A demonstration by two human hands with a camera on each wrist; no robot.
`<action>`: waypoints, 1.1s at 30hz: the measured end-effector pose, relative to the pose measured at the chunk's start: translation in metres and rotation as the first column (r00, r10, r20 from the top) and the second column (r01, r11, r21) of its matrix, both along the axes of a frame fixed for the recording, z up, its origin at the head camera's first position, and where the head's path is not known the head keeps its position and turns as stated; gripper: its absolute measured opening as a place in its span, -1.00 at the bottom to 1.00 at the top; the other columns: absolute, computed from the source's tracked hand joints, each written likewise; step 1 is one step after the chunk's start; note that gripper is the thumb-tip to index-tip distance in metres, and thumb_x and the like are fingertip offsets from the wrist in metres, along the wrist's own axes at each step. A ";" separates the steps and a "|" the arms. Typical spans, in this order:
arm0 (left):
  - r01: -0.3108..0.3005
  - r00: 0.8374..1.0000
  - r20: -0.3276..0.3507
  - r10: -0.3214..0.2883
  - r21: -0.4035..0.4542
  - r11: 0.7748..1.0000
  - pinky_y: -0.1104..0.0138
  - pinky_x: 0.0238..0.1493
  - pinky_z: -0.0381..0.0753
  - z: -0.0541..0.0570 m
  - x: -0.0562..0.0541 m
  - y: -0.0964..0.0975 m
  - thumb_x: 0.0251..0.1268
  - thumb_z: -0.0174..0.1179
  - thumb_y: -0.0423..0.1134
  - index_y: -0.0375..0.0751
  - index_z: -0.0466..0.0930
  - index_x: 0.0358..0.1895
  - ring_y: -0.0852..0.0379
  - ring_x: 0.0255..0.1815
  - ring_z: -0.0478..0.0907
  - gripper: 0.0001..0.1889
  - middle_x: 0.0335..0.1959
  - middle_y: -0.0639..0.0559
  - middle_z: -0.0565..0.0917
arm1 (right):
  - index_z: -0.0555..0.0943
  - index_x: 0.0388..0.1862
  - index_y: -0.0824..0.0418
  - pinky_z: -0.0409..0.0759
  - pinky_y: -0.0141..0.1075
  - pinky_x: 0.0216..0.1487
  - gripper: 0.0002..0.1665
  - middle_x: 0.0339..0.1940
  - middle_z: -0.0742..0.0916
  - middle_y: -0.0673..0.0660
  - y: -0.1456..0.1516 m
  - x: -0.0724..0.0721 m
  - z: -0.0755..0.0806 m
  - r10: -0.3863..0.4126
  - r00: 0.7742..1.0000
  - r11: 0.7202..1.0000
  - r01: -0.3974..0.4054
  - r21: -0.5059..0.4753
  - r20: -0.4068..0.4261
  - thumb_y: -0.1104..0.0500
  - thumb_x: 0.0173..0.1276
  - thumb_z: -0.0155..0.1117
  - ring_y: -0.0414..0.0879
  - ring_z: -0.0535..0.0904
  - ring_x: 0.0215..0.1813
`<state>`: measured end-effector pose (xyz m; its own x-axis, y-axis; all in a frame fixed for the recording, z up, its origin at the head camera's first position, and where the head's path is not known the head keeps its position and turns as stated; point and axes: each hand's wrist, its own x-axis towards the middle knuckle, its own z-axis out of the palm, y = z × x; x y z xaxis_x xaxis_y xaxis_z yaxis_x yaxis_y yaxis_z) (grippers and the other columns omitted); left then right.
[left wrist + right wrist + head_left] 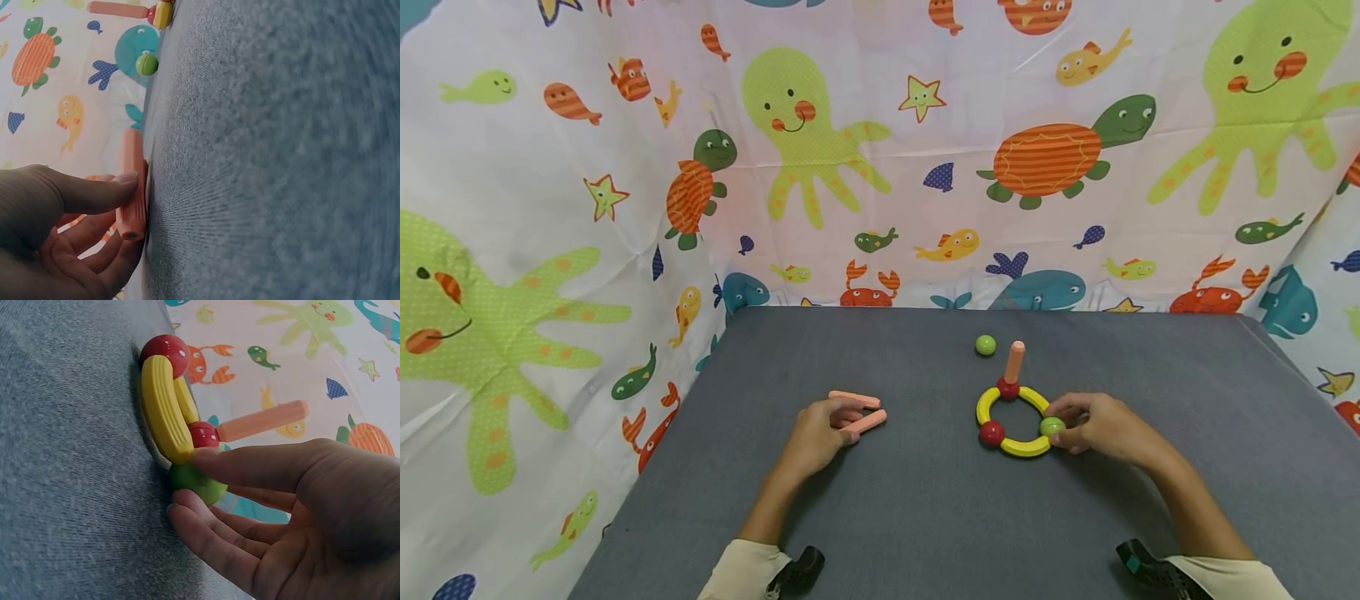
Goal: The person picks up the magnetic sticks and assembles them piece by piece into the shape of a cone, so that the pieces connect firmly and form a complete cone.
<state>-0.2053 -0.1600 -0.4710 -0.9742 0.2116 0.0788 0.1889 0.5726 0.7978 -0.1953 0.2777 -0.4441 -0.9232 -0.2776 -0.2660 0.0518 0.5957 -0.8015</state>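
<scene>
The yellow ring [1026,448], with an upright rod [1015,362] rising from it, was found short of the worktop's [925,517] far edge, its green ball [1052,426] pinched by the partly closed right hand [1101,427]. Nearer the left edge, a peach rod [868,422] was similarly pinched by the left hand [817,432]. Parts were judged light, stiff and smooth; hold was considered best taken at the balls

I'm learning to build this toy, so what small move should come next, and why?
Probably the left hand should bring its pinched stick over to the front red ball: the back red ball already carries an upright stick, the front one shows none, and the right hand grips the green ball, which could steady the ring.
</scene>
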 end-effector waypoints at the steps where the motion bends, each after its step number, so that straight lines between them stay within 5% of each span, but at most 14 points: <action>1: 0.002 1.000 -0.008 -0.002 -0.002 1.000 0.18 0.00 0.73 0.000 0.000 0.001 0.30 0.44 -0.48 -0.07 0.77 0.18 0.10 -0.05 0.75 -0.58 0.02 0.00 0.78 | 0.66 0.21 0.37 0.77 -0.19 -0.14 -0.50 0.00 0.75 0.24 0.000 0.000 0.000 0.004 1.000 1.000 -0.004 0.000 0.002 0.21 0.35 0.52 0.00 0.72 -0.14; 12: -0.031 0.997 -0.070 0.027 -0.050 0.998 0.16 -0.02 0.72 0.006 -0.002 0.011 0.31 0.46 -0.45 -0.18 0.80 0.13 0.09 -0.10 0.71 -0.66 0.04 -0.06 0.76 | 0.63 0.25 0.43 0.79 -0.15 -0.10 -0.48 0.02 0.77 0.27 0.003 0.001 0.003 0.056 0.998 0.998 -0.056 -0.022 0.018 0.30 0.34 0.48 0.02 0.73 -0.10; 24: -0.036 0.995 -0.087 0.043 0.080 0.996 0.32 -0.15 0.70 0.004 -0.005 0.029 0.29 0.50 -0.38 -0.14 0.74 0.17 0.05 -0.15 0.77 -0.61 -0.11 -0.05 0.81 | 0.65 0.25 0.38 0.77 -0.16 -0.13 -0.50 -0.13 0.76 0.17 -0.002 0.002 0.003 0.112 0.994 0.994 -0.112 -0.019 0.014 0.23 0.39 0.50 0.02 0.69 -0.16; 33: 0.006 0.995 -0.095 0.004 0.107 0.994 0.24 -0.04 0.72 0.001 -0.006 0.045 0.29 0.48 -0.40 -0.21 0.75 0.12 0.05 -0.06 0.79 -0.66 -0.08 -0.05 0.81 | 0.68 0.21 0.40 0.77 -0.19 -0.17 -0.52 -0.22 0.78 0.14 -0.009 0.004 -0.001 0.149 0.989 0.988 -0.149 -0.048 0.000 0.21 0.38 0.51 0.02 0.71 -0.19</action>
